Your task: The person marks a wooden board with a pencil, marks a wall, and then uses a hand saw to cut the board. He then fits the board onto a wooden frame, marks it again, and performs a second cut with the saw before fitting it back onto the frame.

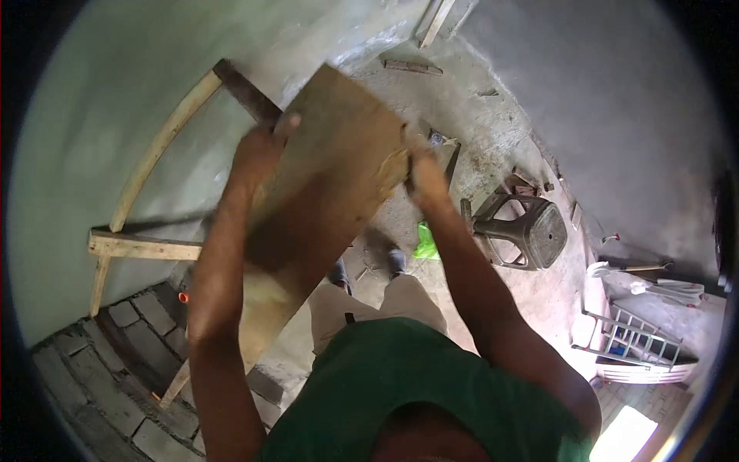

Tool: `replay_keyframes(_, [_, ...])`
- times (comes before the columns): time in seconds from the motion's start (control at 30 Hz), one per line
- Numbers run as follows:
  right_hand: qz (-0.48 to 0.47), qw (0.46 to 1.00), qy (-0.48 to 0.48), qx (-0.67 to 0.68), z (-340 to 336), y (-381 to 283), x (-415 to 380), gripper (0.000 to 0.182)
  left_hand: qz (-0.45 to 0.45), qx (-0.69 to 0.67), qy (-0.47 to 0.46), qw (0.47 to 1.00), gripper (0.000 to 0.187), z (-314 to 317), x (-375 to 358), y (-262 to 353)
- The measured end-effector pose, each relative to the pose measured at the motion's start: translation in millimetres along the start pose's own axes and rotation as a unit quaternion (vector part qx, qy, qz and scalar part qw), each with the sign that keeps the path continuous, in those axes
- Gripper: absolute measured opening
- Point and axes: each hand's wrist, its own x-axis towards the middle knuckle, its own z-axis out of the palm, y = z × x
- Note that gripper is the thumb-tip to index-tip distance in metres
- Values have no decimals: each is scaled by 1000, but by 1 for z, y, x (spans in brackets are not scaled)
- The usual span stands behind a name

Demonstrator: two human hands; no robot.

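A wide, flat wooden board [327, 146] slants across the view in front of my body, its surface brown and stained. My left hand [260, 150] grips its left edge, with the thumb showing at the rim. At the opposite edge, beside a chipped, rough patch, my right hand [426, 177] is closed round the board; motion blurs its fingers. Close to my left hand is a dark wooden piece [248, 94], joined to a pale timber frame [146, 245] by the wall. The board hides part of that frame and some of the floor.
A brown plastic stool [539, 231] is to the right, near a bright green bag [426, 242] on the floor. Stacked grey blocks [150, 350] fill the lower left. A metal ladder [635, 339] lies at far right. A short wood strip [413, 68] rests farther off.
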Motion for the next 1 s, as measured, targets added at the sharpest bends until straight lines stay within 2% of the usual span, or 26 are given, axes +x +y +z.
replay_keyframes(0.03, [-6, 1000, 5, 1, -4, -45, 8, 52, 16, -25, 26, 999, 77, -13, -1, 21])
replay_keyframes(0.07, [-13, 1000, 13, 4, 5, -122, 12, 55, 34, -48, 50, 997, 79, -24, 0, 38])
replay_keyframes(0.13, [-26, 998, 8, 50, 26, -263, 19, 59, 147, -132, 51, 979, 87, -40, 15, 62])
replay_keyframes(0.17, [-45, 996, -1, 78, 26, -330, 18, 61, 110, -169, -15, 979, 87, -62, 6, 103])
replay_keyframes(0.2, [-65, 995, -10, 81, 20, -363, 20, 52, 69, -205, -83, 973, 88, -88, -5, 147])
replay_keyframes(0.23, [-67, 994, -10, 86, 15, -392, 19, 52, 69, -200, -82, 974, 88, -100, -20, 182])
replay_keyframes(0.3, [-176, 980, -27, 94, -3, -443, 14, 48, 109, -192, -39, 975, 91, -103, -51, 245])
replay_keyframes(0.33, [-228, 971, -17, 73, -11, -462, 4, 44, 111, -183, -46, 976, 91, -92, -52, 268])
replay_keyframes(0.4, [-283, 957, -30, 52, -45, -494, 7, 37, 106, -308, 17, 945, 93, -67, -46, 309])
replay_keyframes(0.43, [-284, 957, -22, 55, -68, -508, 3, 37, 109, -303, 10, 947, 93, -59, -34, 321])
replay_keyframes(0.47, [-310, 940, -139, 35, -97, -520, -2, 35, 173, -339, -14, 925, 92, -51, -17, 328])
replay_keyframes(0.5, [-333, 908, -253, 15, -112, -526, -11, 32, 236, -374, -38, 896, 91, -41, -11, 339])
replay_keyframes(0.53, [-334, 910, -246, 17, -124, -527, -16, 32, 238, -369, -45, 898, 91, -28, -6, 348])
replay_keyframes(0.6, [-372, 924, -77, -39, -134, -526, -26, 35, 235, -384, 7, 893, 90, -1, 3, 361])
replay_keyframes(0.63, [-416, 905, 19, -84, -130, -513, -27, 42, 237, -382, 0, 893, 90, 14, 6, 362])
replay_keyframes(0.67, [-398, 886, 191, -138, -109, -500, -42, 46, 251, -398, -18, 882, 91, 28, 9, 359])
replay_keyframes(0.73, [-320, 886, 203, -268, -125, -480, -55, 46, 263, -415, -41, 870, 93, 57, 23, 341])
replay_keyframes(0.8, [-253, 909, 169, -286, -137, -438, -36, 47, 284, -415, -45, 863, 89, 81, 55, 303])
replay_keyframes(0.83, [-164, 923, 112, -329, -137, -432, -44, 53, 282, -388, -81, 873, 88, 89, 74, 276])
replay_keyframes(0.87, [-294, 893, 107, -323, -139, -400, -27, 42, 282, -389, -88, 873, 88, 99, 78, 263])
replay_keyframes(0.9, [-418, 847, 99, -313, -138, -364, -10, 31, 240, -426, -75, 869, 92, 108, 75, 250])
replay_keyframes(0.93, [-359, 876, 67, -315, -131, -347, -11, 29, 196, -461, -62, 863, 96, 116, 74, 235])
replay_keyframes(0.97, [-299, 900, 35, -314, -121, -332, -16, 27, 195, -462, -70, 862, 96, 122, 80, 216])
replay_keyframes(1.0, [-270, 909, 37, -315, -111, -314, -17, 25, 158, -453, -82, 873, 98, 125, 88, 193])
